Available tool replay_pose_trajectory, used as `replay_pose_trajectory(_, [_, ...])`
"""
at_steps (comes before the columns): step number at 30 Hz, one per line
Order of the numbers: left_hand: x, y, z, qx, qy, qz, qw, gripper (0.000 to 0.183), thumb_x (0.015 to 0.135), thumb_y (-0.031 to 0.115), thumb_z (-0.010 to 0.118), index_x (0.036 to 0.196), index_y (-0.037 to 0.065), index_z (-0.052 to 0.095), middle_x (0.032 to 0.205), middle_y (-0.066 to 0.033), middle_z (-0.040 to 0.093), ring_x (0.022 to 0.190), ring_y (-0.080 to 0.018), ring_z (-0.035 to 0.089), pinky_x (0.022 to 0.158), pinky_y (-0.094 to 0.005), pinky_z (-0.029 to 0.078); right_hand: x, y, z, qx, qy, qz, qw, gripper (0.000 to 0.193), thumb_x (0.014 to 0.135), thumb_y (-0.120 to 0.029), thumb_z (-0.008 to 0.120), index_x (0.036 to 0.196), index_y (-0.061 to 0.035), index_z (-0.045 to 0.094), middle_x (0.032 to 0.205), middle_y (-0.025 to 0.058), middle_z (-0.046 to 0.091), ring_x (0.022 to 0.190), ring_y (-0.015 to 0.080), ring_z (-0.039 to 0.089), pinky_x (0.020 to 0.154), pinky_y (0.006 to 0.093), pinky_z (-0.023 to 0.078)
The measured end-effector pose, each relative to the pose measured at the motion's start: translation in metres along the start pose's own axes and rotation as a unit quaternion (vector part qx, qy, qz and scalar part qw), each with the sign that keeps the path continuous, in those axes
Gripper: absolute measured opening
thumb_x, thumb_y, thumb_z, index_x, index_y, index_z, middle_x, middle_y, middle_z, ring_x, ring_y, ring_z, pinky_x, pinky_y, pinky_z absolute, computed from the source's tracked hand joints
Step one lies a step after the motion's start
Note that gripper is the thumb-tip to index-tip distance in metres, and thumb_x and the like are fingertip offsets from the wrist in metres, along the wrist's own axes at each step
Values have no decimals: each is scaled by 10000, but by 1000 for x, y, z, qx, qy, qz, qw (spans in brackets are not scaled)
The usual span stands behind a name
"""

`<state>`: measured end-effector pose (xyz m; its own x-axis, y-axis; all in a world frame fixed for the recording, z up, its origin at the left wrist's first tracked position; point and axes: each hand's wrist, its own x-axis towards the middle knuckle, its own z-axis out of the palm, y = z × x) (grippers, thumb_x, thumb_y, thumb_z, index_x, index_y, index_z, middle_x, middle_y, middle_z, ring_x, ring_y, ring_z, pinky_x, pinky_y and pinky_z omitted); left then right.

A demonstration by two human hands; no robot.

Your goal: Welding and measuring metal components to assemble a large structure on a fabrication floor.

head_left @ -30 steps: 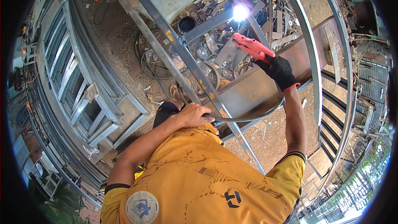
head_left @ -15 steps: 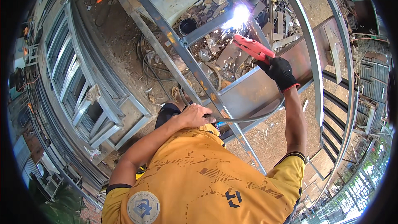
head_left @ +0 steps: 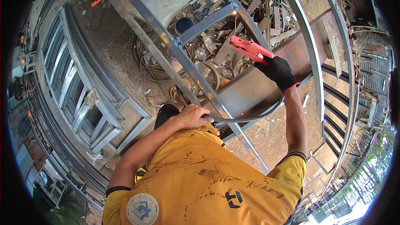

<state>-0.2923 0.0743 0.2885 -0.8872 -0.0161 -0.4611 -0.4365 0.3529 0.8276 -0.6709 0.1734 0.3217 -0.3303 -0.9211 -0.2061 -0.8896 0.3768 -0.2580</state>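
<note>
My right hand (head_left: 278, 74), in a black glove with a red cuff edge, is closed around the handle of a red welding electrode holder (head_left: 251, 49). A thin welding rod (head_left: 235, 26) rises from the holder's jaws toward a joint of the steel frame (head_left: 206, 24). There a small orange spot (head_left: 234, 13) glows where the crossbar meets a long bar. My bare left hand (head_left: 191, 116) is closed on the dark welding cable (head_left: 246, 120) close to my waist. That cable curves across to the right hand.
Scrap metal offcuts (head_left: 277, 18) and a dark round container (head_left: 183, 25) lie beneath the frame. A wide rusty steel beam (head_left: 237, 96) runs below it. Stacked metal frames (head_left: 68, 79) stand at left, and curved steel bars (head_left: 306, 37) arch at right.
The bright arc and flying sparks are gone, leaving a small glow at the joint. The electrode holder has shifted slightly left. My left hand still grips the cable.
</note>
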Motion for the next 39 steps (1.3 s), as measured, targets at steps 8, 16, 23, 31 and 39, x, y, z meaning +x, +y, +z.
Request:
replay_pose_trajectory(8, [3, 3, -7, -2, -12, -24, 1000, 501, 854, 476, 672, 1066, 24, 700, 890, -246, 689, 890, -423, 663, 830, -474, 503, 7, -3, -1, 24, 40, -10, 999, 381, 811, -488, 722, 873, -112, 704, 716, 167, 665, 679, 379, 658, 587, 453, 523])
replay_pose_trajectory(16, [2, 6, -14, -1, -2, -26, 1000, 482, 865, 460, 666, 1071, 25, 695, 909, -238, 688, 906, -415, 659, 834, -465, 501, 15, 3, 1, 11, 24, -4, 1000, 381, 815, -491, 717, 893, -118, 705, 729, 168, 667, 686, 377, 661, 592, 452, 525])
replay_pose_trajectory(23, [1, 18, -23, 8, -31, -55, 998, 476, 873, 428, 665, 1089, 5, 688, 995, -216, 695, 956, -391, 659, 852, -448, 506, 15, -2, -2, 0, 43, -13, 999, 368, 815, -483, 721, 880, -121, 709, 717, 161, 664, 681, 373, 660, 587, 453, 523])
replay_pose_trajectory(31, [1, 3, -11, -35, -19, -25, 999, 491, 862, 475, 670, 1045, 20, 698, 823, -246, 675, 837, -418, 661, 778, -468, 501, 9, 5, 7, 14, -11, -22, 1000, 377, 818, -471, 727, 940, -117, 679, 738, 153, 667, 682, 378, 655, 588, 450, 518])
replay_pose_trajectory(39, [0, 8, -12, 10, -11, -26, 1000, 415, 866, 414, 681, 994, 19, 699, 809, -213, 670, 811, -400, 655, 771, -447, 492, 7, 0, 9, 33, -3, -5, 999, 387, 815, -467, 727, 948, -110, 664, 753, 157, 666, 700, 380, 653, 607, 448, 519])
